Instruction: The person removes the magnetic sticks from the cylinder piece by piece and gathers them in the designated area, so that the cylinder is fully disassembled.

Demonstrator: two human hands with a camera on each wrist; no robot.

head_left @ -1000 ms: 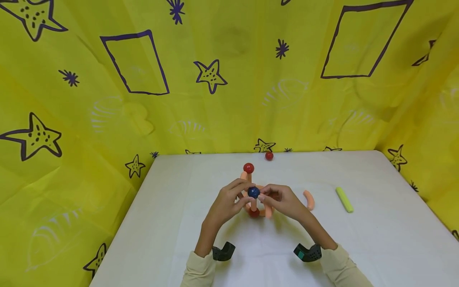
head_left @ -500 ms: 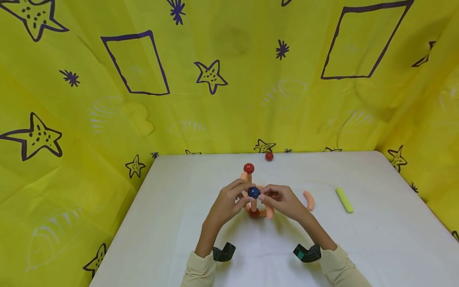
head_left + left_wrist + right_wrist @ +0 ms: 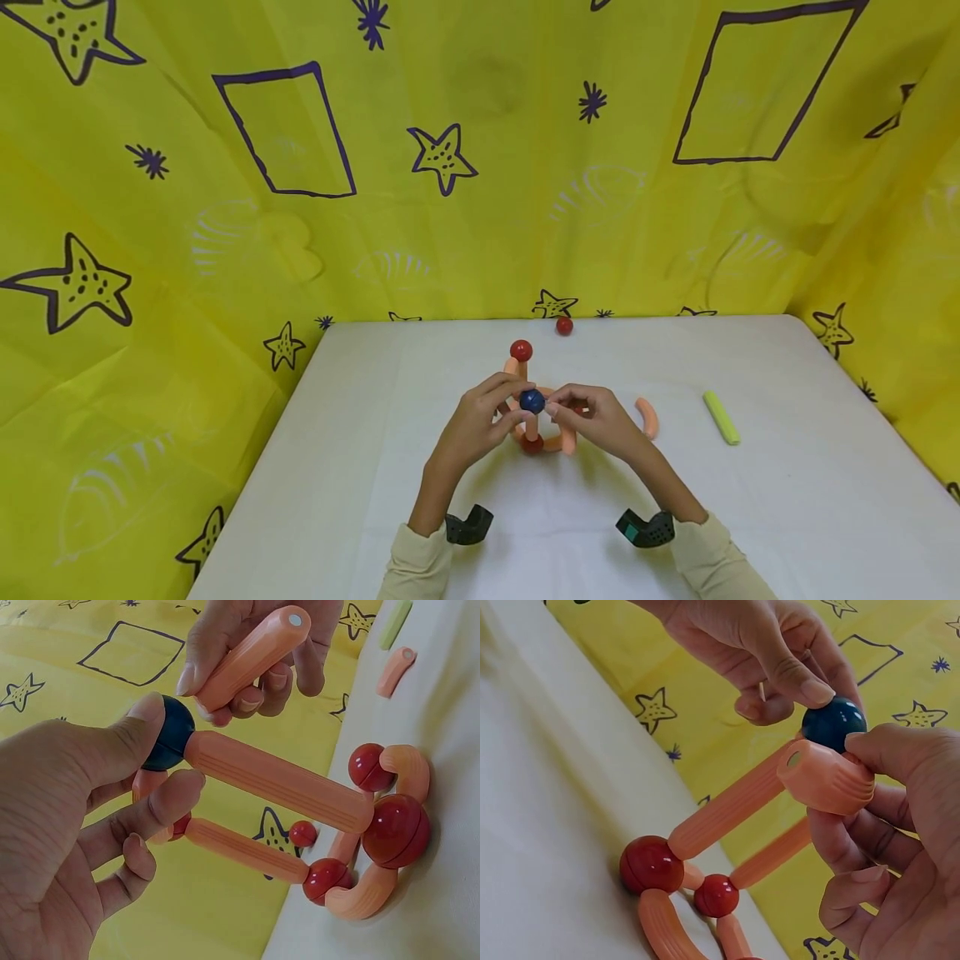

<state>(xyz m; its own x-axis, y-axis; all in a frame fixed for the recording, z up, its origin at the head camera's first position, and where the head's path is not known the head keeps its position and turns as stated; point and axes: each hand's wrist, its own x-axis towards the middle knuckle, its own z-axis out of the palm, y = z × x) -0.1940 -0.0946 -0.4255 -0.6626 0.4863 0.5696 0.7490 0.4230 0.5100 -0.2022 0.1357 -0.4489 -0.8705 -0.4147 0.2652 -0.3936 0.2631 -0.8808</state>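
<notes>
My left hand pinches a dark blue ball between thumb and fingers. The ball sits atop an upright peach magnetic rod, whose foot meets a red ball on the table. In my right hand is a second straight magnetic rod, pinched by thumb and fingers and hanging slanted, its upper end close beside the blue ball. Curved peach pieces and more red balls form the base of the frame, with another upright rod behind.
A loose curved peach piece and a yellow-green rod lie to the right on the white table. One loose red ball rests at the back edge. A yellow patterned cloth hangs behind.
My right hand has shifted slightly right, and the lower end of its rod has swung a little to the right. The left hand stays on the blue ball.
</notes>
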